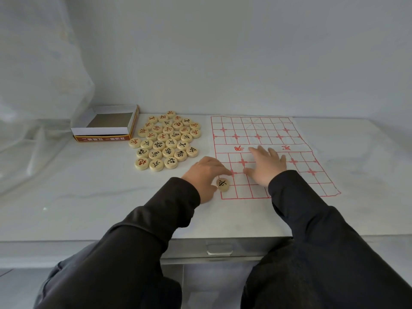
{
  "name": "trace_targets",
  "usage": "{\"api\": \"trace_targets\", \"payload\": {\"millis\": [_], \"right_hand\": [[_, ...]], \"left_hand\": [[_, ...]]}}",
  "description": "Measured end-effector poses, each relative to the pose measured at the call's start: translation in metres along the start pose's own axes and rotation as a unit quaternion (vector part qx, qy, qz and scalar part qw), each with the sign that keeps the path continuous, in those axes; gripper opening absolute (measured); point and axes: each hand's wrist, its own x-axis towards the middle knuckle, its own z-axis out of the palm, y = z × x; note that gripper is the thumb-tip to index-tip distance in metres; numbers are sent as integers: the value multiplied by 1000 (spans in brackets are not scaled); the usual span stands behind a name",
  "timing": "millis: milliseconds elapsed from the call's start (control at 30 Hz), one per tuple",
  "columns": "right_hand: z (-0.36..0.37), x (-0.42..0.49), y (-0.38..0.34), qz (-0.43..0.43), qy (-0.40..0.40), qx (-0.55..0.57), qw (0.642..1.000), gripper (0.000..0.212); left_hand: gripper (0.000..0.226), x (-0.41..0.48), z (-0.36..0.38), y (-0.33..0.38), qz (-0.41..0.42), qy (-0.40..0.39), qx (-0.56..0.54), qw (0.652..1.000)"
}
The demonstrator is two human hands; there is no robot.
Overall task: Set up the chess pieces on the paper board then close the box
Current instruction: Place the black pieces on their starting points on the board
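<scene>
On the pale surface (89, 192), a paper board (263, 139) printed with a red grid lay to the right, creased and slightly rumpled near its far edge. At the board's near left corner sat one round wooden piece (223, 184) marked with a black character, and the left hand (204, 175) was curled around it, thumb and fingertips touching its rim in a loose pinch while the piece rested on the paper. The right hand (266, 166) lay flat on the near half of the board, fingers spread and palm pressed down on the grid just below the row of large red characters across the middle. Both arms wore dark sleeves (156, 224). Left of the board, well apart from the hands, the remaining pieces (166, 140) were bunched in a tight cluster on the surface, face up (some lettered in red, some in black), touching one another. Just beyond that cluster, to its left, the box (104, 126) stood open and held no pieces, its white inner walls showing and a red and yellow strip along its near side. A white wall (245, 52) rose behind everything.
</scene>
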Motion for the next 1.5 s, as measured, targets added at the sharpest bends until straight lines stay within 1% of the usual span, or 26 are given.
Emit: {"api": "trace_targets", "payload": {"millis": [100,200,267,367,433,567,633,700,800,867,933,1067,1300,1500], "right_hand": [[-3,-11,-6,-8,-1,-21,1000,64],[-1,-23,-11,-23,-19,-23,999,58],[2,-29,-15,-33,-33,-26,999,56],[3,-30,-17,-38,-33,-22,998,56],[2,-28,-17,-38,-24,-6,999,54],[3,-27,-21,-38,-14,16,999,51],[4,-27,-22,-38,-9,28,999,50],[4,-26,-22,-35,0,38,999,49],[4,-25,-22,-35,4,50,998,48],[5,-25,-22,-34,1,51,998,47],[5,-26,-22,-32,-2,51,998,47],[5,-26,-24,-32,-3,46,998,47],[9,-23,-27,-29,-4,23,999,47],[9,-22,-26,-39,-21,-3,999,49]], "left_hand": [[45,-1,0,3,-37,15,-2,999],[48,1,4,7,-68,-1,37,997],[46,2,6,8,-75,0,45,996],[39,1,5,9,-59,5,34,998],[37,-2,2,7,-43,-11,9,999],[53,-6,-4,3,-31,-65,-25,997],[55,-7,-5,3,-36,-58,-21,997],[53,-7,-5,4,-51,-48,-7,998],[44,-7,-3,7,-60,-39,10,997],[37,-7,-3,8,-59,-33,5,998],[35,-8,-3,9,-53,-36,-4,998],[40,-10,-4,14,-37,-49,-34,998],[45,-12,-6,17,-30,-69,-35,997],[46,-12,-8,15,-32,-66,-42,996]]}}
